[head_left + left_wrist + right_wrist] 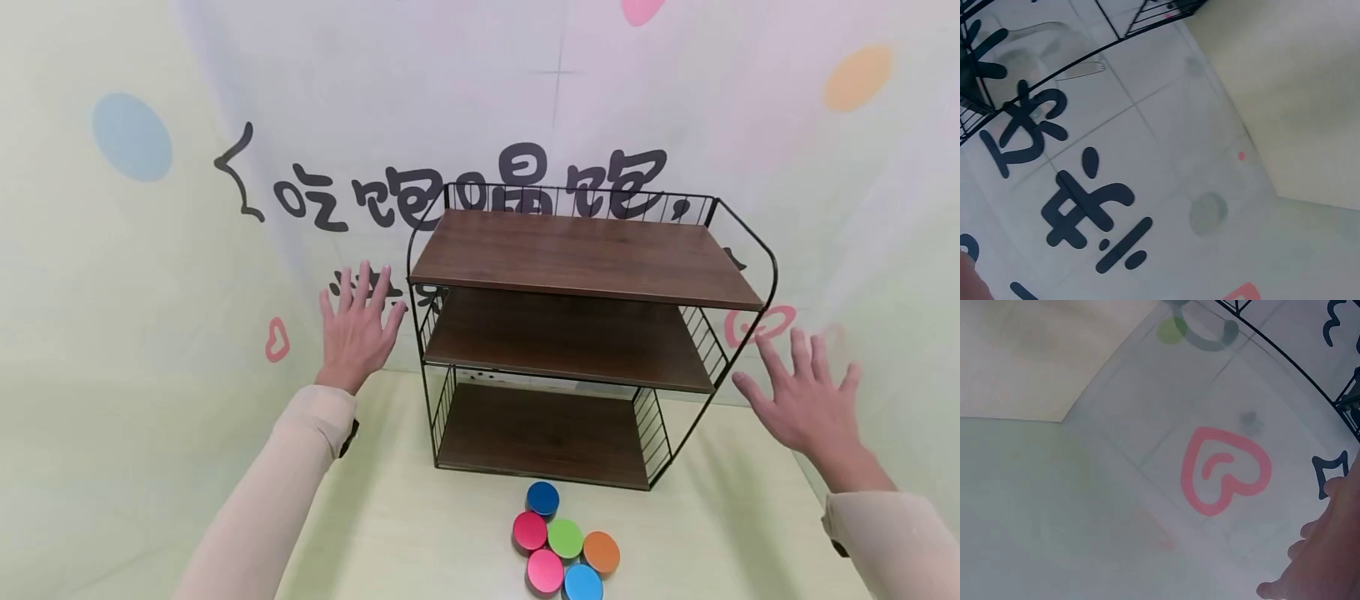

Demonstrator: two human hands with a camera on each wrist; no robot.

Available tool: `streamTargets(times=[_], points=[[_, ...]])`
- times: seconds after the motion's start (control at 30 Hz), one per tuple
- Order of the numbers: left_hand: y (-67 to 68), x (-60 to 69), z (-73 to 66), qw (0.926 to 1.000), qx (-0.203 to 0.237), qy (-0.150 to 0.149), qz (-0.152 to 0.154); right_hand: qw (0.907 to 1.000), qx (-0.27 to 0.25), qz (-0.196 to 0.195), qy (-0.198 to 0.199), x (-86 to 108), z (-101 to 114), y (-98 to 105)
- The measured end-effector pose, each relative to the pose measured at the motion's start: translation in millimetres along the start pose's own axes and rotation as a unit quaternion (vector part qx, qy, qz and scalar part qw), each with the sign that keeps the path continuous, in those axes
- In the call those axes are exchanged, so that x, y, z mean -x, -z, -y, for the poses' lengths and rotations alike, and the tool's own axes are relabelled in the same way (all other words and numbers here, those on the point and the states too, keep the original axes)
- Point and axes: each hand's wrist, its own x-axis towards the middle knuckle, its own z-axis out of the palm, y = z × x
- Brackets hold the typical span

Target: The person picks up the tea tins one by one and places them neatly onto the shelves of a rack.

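A three-tier rack [585, 254] with dark brown boards and a black wire frame stands in the middle of the head view. The left hand [356, 333] is raised beside its left side, fingers spread, holding nothing. To the right of the rack the right hand [813, 408] is held up, fingers spread and empty. In the left wrist view only a bit of the left hand [971, 284] shows at the lower left edge. The right wrist view has part of the right hand [1325, 550] near black wire [1297, 365].
In front of the rack, several round coloured lids or tins lie grouped on the pale table [435, 533]: dark blue [542, 498], red [529, 532], green [565, 538], orange [601, 552], pink [544, 572] and light blue [582, 582]. A printed cloth [450, 83] hangs behind.
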Motion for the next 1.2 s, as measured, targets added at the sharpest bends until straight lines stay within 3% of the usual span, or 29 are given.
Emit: streamTargets(times=[0.3,0.5,0.83,1.07,1.2], points=[[18.1,-15.7,-15.4,0.998,0.049,0.017,-0.036,0.9999,-0.005,0.005,0.009,12.3,3,-15],[28.6,-20.9,-21.6,0.9963,0.068,0.012,-0.052,0.9997,-0.018,0.007,0.018,20.7,9,-23],[41.7,-27.3,-27.6,0.9866,0.143,0.026,-0.075,0.999,-0.03,-0.004,0.033,33.6,13,-40],[47.5,-29.5,-36.3,0.9657,0.216,-0.035,-0.139,0.9979,-0.047,-0.011,0.043,46.8,16,-55],[51.5,-30.8,-44.0,0.9539,0.242,-0.077,-0.159,0.9974,-0.054,-0.013,0.045,53.3,16,-62]])
